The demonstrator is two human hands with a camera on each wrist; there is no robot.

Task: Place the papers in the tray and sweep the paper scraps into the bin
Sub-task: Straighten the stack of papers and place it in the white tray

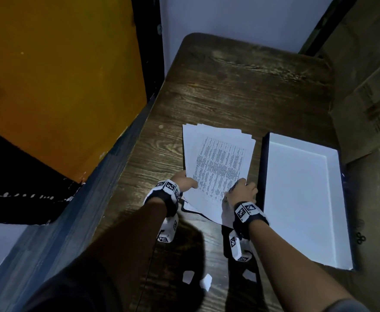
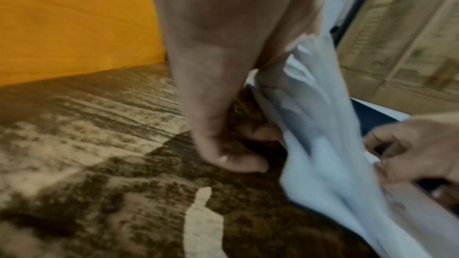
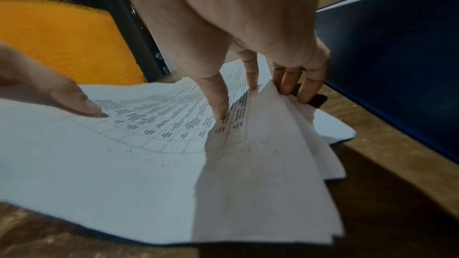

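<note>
On wooden table [image 1: 240, 91], both hands grip papers [image 1: 220, 158] beside tray [image 1: 301, 199].

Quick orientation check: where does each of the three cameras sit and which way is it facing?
Head: above, facing down at the table, papers and tray; both forearms show.
Left wrist: low at the papers' left edge, facing along the left hand.
Right wrist: over the sheets, facing along the right hand beside the tray wall.
All three share the papers in both hands' grip.

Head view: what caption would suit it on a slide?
Both hands, left and right, gather papers beside a tray.
</note>
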